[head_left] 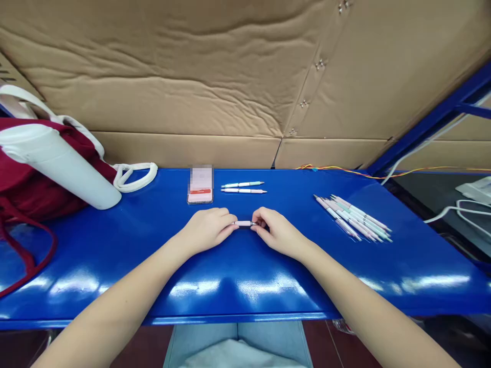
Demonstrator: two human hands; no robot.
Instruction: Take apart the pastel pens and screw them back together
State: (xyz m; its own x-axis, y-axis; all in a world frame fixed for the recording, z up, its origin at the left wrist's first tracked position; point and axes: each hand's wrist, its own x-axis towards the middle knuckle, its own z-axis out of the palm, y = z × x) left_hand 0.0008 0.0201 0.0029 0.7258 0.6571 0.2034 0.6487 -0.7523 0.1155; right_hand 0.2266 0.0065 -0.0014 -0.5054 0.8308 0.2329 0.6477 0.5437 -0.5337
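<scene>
My left hand [209,227] and my right hand [276,232] meet at the middle of the blue table [115,245]. Both are closed on the two ends of one pale pink pen [244,223], held level just above the surface. Two more pens [243,187] lie side by side a little beyond my hands. A bundle of several pens [353,217] lies to the right of my right hand.
A small pink and red card pack [200,186] lies left of the two pens. At the far left sit a dark red bag [23,189] and a white bottle [57,163]. Cardboard [230,76] walls the back. Cables [441,204] run at the right.
</scene>
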